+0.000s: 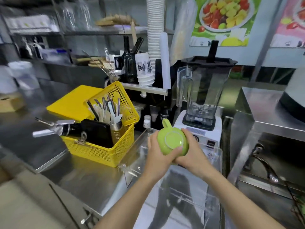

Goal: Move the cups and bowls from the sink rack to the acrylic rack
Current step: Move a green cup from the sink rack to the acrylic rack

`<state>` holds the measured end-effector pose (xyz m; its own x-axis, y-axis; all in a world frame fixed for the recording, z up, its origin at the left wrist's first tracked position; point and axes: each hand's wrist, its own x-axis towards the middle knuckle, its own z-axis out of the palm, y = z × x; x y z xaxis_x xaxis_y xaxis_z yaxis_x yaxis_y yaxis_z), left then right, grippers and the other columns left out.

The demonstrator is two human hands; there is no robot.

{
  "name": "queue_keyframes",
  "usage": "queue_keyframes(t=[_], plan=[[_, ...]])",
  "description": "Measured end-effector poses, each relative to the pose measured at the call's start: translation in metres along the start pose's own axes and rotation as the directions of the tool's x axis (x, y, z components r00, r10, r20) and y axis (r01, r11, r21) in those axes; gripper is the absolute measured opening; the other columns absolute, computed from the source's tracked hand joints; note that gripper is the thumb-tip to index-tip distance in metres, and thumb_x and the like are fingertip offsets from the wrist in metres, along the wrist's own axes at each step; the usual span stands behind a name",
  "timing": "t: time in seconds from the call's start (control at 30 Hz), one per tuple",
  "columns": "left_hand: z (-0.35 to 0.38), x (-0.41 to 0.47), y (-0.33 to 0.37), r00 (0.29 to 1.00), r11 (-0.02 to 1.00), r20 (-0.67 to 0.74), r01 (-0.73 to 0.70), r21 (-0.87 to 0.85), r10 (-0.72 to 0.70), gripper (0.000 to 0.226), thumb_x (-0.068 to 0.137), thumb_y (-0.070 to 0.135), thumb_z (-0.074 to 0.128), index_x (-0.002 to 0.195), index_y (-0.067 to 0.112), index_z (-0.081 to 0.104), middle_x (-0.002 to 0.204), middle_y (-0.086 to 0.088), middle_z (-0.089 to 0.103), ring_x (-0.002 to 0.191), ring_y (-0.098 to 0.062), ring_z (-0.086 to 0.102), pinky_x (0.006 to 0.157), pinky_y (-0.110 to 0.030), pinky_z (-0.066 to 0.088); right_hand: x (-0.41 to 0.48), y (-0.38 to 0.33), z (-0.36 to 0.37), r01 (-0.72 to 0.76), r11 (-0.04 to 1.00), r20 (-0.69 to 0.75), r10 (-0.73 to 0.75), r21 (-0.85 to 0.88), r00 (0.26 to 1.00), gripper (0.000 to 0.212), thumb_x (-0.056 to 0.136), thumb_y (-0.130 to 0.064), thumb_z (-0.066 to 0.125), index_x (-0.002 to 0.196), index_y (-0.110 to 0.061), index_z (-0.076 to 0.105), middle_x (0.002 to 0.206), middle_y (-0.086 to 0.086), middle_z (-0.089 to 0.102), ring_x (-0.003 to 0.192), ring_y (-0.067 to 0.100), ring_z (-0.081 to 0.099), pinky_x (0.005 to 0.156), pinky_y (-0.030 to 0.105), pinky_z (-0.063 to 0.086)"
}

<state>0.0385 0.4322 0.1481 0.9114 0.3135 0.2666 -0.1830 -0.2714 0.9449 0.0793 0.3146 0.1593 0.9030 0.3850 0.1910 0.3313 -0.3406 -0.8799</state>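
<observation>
A green cup (171,139) is turned upside down, its base facing me and its handle pointing up and left. My left hand (156,154) grips it from the left with the thumb across its base. My right hand (193,152) clasps it from the right. Both hold it above the clear acrylic rack (189,192), which stands on the steel counter below my forearms. The dark wire sink rack (297,204) shows only as a sliver at the lower right edge.
A yellow basket (100,149) with cutlery and tools stands left of the acrylic rack, with a yellow board (72,103) behind it. A blender (201,96) on a white base stands just beyond the cup. A steel stand (272,116) rises at the right. Stacked paper cups (154,30) tower behind.
</observation>
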Motion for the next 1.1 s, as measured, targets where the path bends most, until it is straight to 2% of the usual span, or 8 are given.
queue_keyframes(t=[0.13,0.2,0.33,0.47,0.6,0.77,0.93,1.1], plan=[[-0.014,0.02,-0.019,0.99,0.984,-0.052,0.138,0.111,-0.133,0.072,0.062,0.033,0.082,0.122,0.019,0.045,0.117,-0.001,0.045,0.109,-0.017,0.05,0.09,-0.031,0.042,0.026,0.008,0.02,-0.047,0.992,0.056,0.054,-0.113,0.997,0.076,0.042,-0.029,0.076,0.108,-0.044,0.043,0.109,-0.004,0.059,0.104,0.021,0.055,0.089,0.045,0.05],[-0.019,0.025,-0.026,0.983,0.962,-0.073,0.183,0.204,-0.171,0.066,0.062,0.037,0.081,0.118,0.018,0.05,0.114,-0.003,0.051,0.104,-0.019,0.053,0.084,-0.032,0.042,0.036,0.017,0.028,-0.067,0.987,0.083,0.08,-0.147,0.993,0.076,0.04,-0.033,0.075,0.108,-0.045,0.043,0.108,-0.005,0.061,0.104,0.023,0.057,0.09,0.05,0.048],[-0.023,0.035,-0.039,0.977,0.902,-0.097,0.211,0.378,-0.188,0.064,0.064,0.055,0.071,0.113,0.018,0.054,0.115,-0.003,0.061,0.118,-0.022,0.047,0.107,-0.046,0.033,0.048,0.023,0.034,-0.1,0.985,0.091,0.114,-0.142,0.989,0.065,0.045,-0.026,0.073,0.102,-0.044,0.048,0.105,-0.007,0.062,0.097,0.016,0.06,0.086,0.041,0.052],[-0.021,0.04,-0.047,0.971,0.761,-0.161,0.237,0.603,-0.175,0.065,0.072,0.069,0.053,0.103,0.013,0.057,0.112,-0.006,0.065,0.119,-0.025,0.048,0.111,-0.04,0.024,0.053,0.027,0.037,-0.089,0.989,0.141,0.105,-0.117,0.984,0.046,0.062,-0.018,0.077,0.093,-0.039,0.05,0.1,-0.007,0.06,0.085,0.0,0.055,0.064,0.003,0.041],[-0.02,0.044,-0.052,0.973,0.677,-0.14,0.23,0.699,-0.186,0.073,0.075,0.073,0.042,0.112,0.011,0.053,0.119,-0.01,0.062,0.119,-0.03,0.048,0.104,-0.042,0.031,0.052,0.028,0.037,-0.074,0.979,0.168,0.107,-0.191,0.98,0.045,0.066,-0.034,0.069,0.105,-0.037,0.048,0.114,-0.002,0.056,0.101,0.015,0.053,0.083,0.023,0.041],[-0.008,0.043,-0.031,0.998,0.635,-0.064,0.044,0.771,0.01,0.076,0.081,0.063,0.045,0.139,0.016,0.032,0.144,-0.008,0.042,0.133,-0.027,0.036,0.107,-0.039,0.027,0.042,0.02,0.019,0.026,0.913,0.181,0.053,-0.406,0.982,0.079,0.074,-0.03,0.063,0.141,-0.024,0.023,0.148,0.0,0.032,0.135,0.019,0.03,0.111,0.04,0.023],[0.036,0.034,-0.001,0.983,0.681,0.104,-0.178,0.711,0.148,0.09,0.068,0.07,0.022,0.14,0.017,0.034,0.147,-0.008,0.039,0.137,-0.023,0.033,0.111,-0.037,0.027,0.013,0.026,-0.036,0.045,0.887,0.075,-0.012,-0.459,0.997,0.081,0.076,-0.04,0.061,0.143,-0.03,0.016,0.149,-0.005,0.03,0.134,0.018,0.032,0.112,0.042,0.025],[0.102,0.016,0.016,0.948,0.699,0.262,-0.312,0.644,0.182,0.082,0.075,0.068,0.029,0.14,0.019,0.033,0.149,-0.005,0.036,0.139,-0.02,0.028,0.112,-0.036,0.026,-0.034,0.056,-0.112,-0.003,0.789,-0.063,-0.045,-0.615,0.997,0.084,0.074,-0.058,0.053,0.143,-0.027,0.017,0.151,-0.001,0.028,0.138,0.017,0.028,0.11,0.036,0.021]])
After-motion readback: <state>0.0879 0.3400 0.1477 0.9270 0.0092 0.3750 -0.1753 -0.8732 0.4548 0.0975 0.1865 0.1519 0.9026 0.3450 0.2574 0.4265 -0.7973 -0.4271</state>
